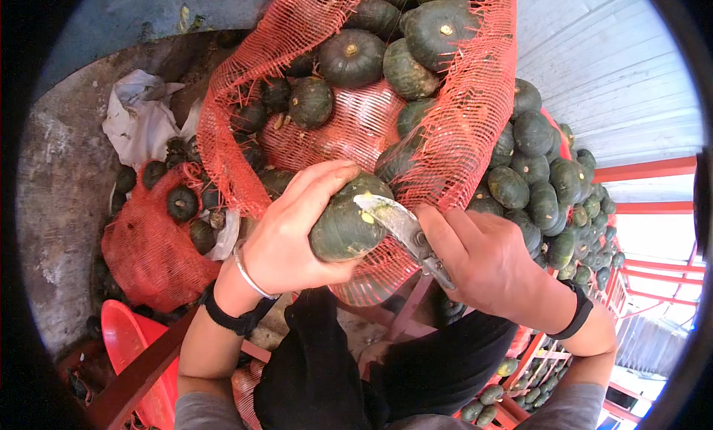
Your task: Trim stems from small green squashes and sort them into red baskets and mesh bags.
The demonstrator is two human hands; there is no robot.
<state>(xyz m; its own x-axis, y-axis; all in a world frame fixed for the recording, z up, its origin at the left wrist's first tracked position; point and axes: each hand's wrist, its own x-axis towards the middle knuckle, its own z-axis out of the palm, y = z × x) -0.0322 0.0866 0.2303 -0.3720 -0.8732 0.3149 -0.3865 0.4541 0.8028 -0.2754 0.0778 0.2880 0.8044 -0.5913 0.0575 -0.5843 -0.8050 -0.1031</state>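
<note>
A dark green squash [343, 231] rests in my left hand [284, 233], whose fingers and thumb wrap round its left side. My right hand [486, 258] grips a pair of pruning shears [407, 229] by the handles, which the fingers mostly cover. Their pale, stained blade lies across the squash's upper right side, beside a small yellowish spot. Just beyond both hands, a red mesh bag [475, 125] gapes with several dark green squashes [351, 58] inside.
Squashes [532, 133] are heaped along the right, near red metal bars [653, 168]. At left lie a smaller red mesh bag [152, 248] and crumpled white cloth or plastic [137, 118]. A red plastic basin [126, 341] stands at the lower left, behind a dark red bar.
</note>
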